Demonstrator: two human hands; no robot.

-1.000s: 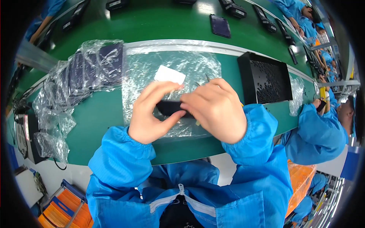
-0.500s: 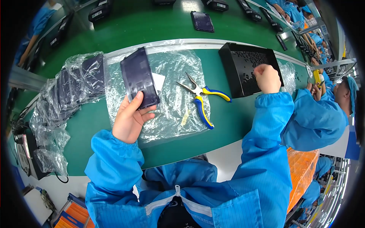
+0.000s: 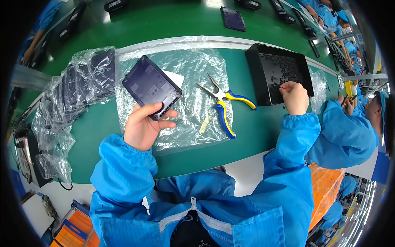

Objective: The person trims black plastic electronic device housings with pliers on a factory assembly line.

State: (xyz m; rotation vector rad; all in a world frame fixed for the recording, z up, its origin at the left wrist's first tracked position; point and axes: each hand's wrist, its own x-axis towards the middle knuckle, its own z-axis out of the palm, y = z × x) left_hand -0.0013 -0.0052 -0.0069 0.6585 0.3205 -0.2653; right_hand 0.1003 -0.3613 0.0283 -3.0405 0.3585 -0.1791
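My left hand (image 3: 142, 126) grips a dark purple-black plastic cover (image 3: 153, 85) by its near end, thumb on top and fingers underneath. The cover is held tilted above a clear plastic bag (image 3: 177, 138) spread on the bench. My right hand (image 3: 295, 99) is at the near end of a black box (image 3: 259, 78), its fingertips pinched together. Whatever they hold is too small to make out. Many small black parts (image 3: 286, 68) lie scattered over the box floor. Between my hands, long-nose pliers (image 3: 221, 95) with blue and yellow handles rest partly on the bag, jaws apart.
Bagged dark covers (image 3: 88, 84) line the left side. A white piece (image 3: 176, 77) lies behind the held cover. Crumpled clear plastic (image 3: 318, 88) sits right of the box. Beyond the bench edge, a green surface (image 3: 164, 24) carries another dark cover (image 3: 233, 19). A co-worker (image 3: 345, 136) works at the right.
The cover in my left hand has turned and tipped, showing more of its broad face. My right hand has shifted toward the near end of the box. The view has moved slightly.
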